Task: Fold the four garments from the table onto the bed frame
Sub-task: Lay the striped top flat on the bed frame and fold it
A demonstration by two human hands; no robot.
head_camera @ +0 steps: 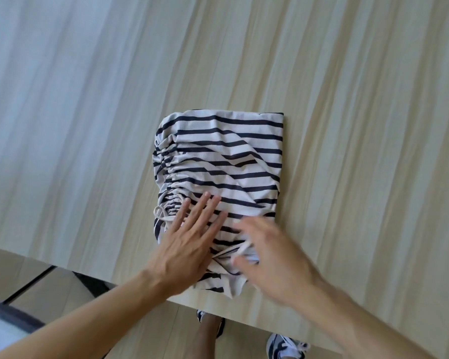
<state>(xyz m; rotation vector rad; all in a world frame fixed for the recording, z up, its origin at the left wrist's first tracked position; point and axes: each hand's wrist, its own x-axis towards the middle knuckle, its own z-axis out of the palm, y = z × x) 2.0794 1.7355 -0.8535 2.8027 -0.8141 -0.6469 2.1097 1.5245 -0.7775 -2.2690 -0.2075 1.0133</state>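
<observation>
Pale wood grain runs across the table (347, 99), which fills most of my view, its near edge cutting diagonally from the lower left toward the lower right. On it, close to that near edge, lies the striped garment (223, 156), white with dark navy stripes, folded into a rough rectangle. Its left side is gathered into tight ruching, and a thin white drawstring (162, 213) loops out there. The far edge lies flat and neat; the near end is bunched and creased, and one corner reaches the table's edge.

My left hand (189, 244) lies flat on the near part of the cloth, fingers stretched out and slightly spread, palm down, gripping nothing. My right hand (272, 255) is just beside it at the bunched near end, blurred; the fingers curl around a fold of white fabric, though how firm the pinch is I cannot tell.

Below the table's edge I see the floor and my sneakers (285, 345).
</observation>
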